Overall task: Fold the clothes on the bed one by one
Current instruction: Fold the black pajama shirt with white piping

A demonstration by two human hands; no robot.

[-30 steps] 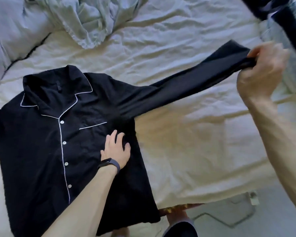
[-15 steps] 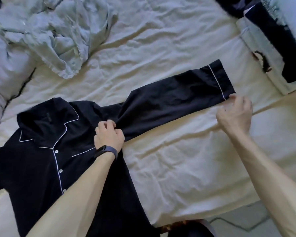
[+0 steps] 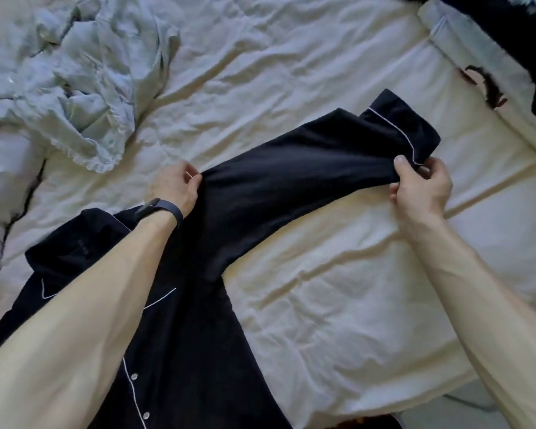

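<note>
Now, left hand [image 3: 175, 188]: fingers curled, pinching the far edge of the sleeve [image 3: 307, 168] where it joins the shoulder. A dark wristband [image 3: 158, 210] sits on that wrist.
Right hand [image 3: 421, 188]: thumb on top and fingers curled underneath, pinching the sleeve's near edge just inside the white-piped cuff [image 3: 406, 125].
Sleeve: raised off the bed sheet [image 3: 322, 289] and stretched between the two hands. Its long axis runs from the left hand out to the right and slightly away, and the cuff is the rightmost end.
Shirt [image 3: 180, 351]: dark, buttoned and face up on the near left of the bed. Its collar points away from the person, and the left forearm crosses over its front.
Deciding relation: the shirt's front lies to the left of the right hand and nearer the person. The left hand sits at the shoulder end and the right hand at the free end.
Likely step: folding the sleeve in across the front, with the right hand making the long sweep.
Other clothes: a crumpled pale green garment [image 3: 84, 88] at far left and dark garments [image 3: 508, 32] at the far right corner. Both are well apart from the shirt.
</note>
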